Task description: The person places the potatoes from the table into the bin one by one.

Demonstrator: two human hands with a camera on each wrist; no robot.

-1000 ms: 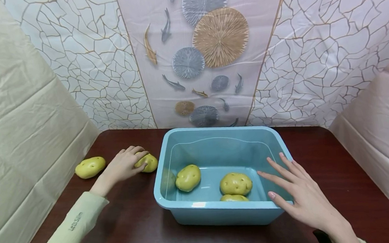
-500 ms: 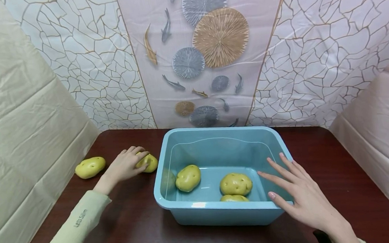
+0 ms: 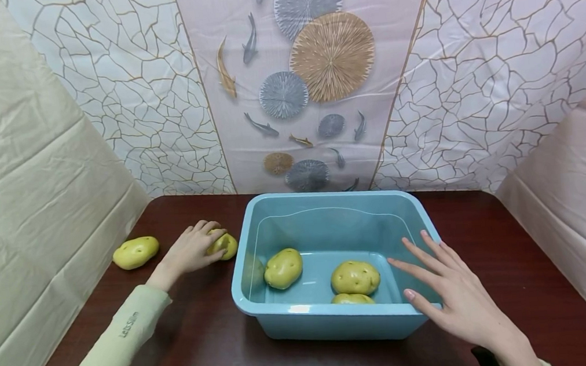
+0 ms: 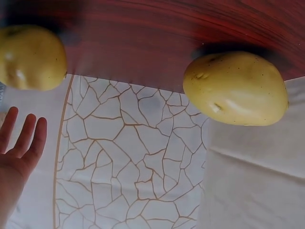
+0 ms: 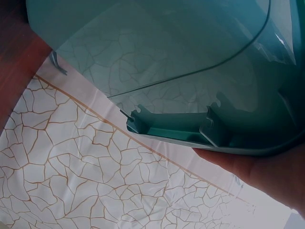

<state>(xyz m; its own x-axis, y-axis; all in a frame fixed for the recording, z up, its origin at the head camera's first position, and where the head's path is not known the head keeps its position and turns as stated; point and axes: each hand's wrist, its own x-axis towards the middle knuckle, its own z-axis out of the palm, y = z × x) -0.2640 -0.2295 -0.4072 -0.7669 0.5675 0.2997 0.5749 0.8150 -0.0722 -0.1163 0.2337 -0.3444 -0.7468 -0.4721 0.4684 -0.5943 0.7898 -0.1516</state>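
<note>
Head: left hand [image 3: 193,248] crept slightly right over a potato [image 3: 231,246], which hasn't left the dark-red table [image 3: 191,331] beside tub [image 3: 331,326]; probably just positioning. Right hand [image 3: 454,297] spread wide at tub.

Left wrist: grip wide, fingers straight; second potato [image 4: 236,88] apart.

Right wrist: tub's rim, crackle-patterned cloth [image 5: 86,181] behind.

Yellow potatoes [image 3: 136,253], blue tub [image 3: 337,327], red-brown table [image 3: 207,341], gold-veined white backdrop [image 3: 144,97]

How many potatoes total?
5: a potato at the table's left, another by the left hand, three in the blue bin: one left, one right of it, one partly hidden by the front wall, which may hide more.
</note>
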